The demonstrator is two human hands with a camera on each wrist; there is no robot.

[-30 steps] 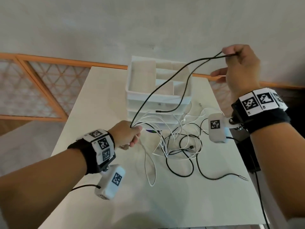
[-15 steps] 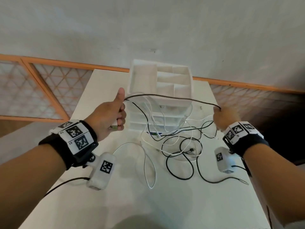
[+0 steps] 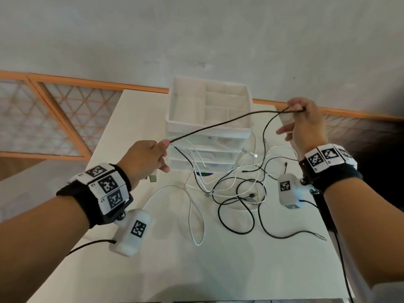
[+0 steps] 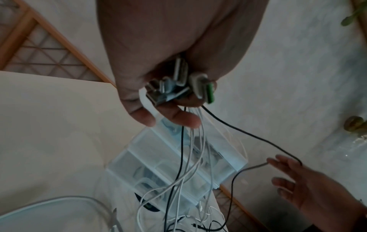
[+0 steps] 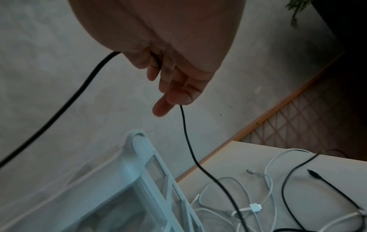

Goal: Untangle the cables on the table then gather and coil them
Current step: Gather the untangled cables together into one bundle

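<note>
My left hand (image 3: 160, 149) grips a bundle of cable plugs (image 4: 178, 84), white and black leads hanging from it down to the table. A black cable (image 3: 218, 125) runs taut from that hand up to my right hand (image 3: 298, 109), which pinches a fold of it in the air at the right, with the other fingers loosely spread. From there the black cable (image 5: 190, 149) drops back to the tangle of black and white cables (image 3: 238, 189) on the white table (image 3: 153, 270). A white cable loop (image 3: 196, 217) lies nearer me.
A white drawer organiser (image 3: 207, 132) with an open compartment tray on top stands at the back of the table, behind the tangle. One black cable end (image 3: 320, 237) lies close to the table's right edge. A wooden lattice screen (image 3: 43, 123) is at the left.
My right hand has risen from near the table up and to the right, pulling the black cable with it. My left hand has dropped a little and turned thumb-down.
</note>
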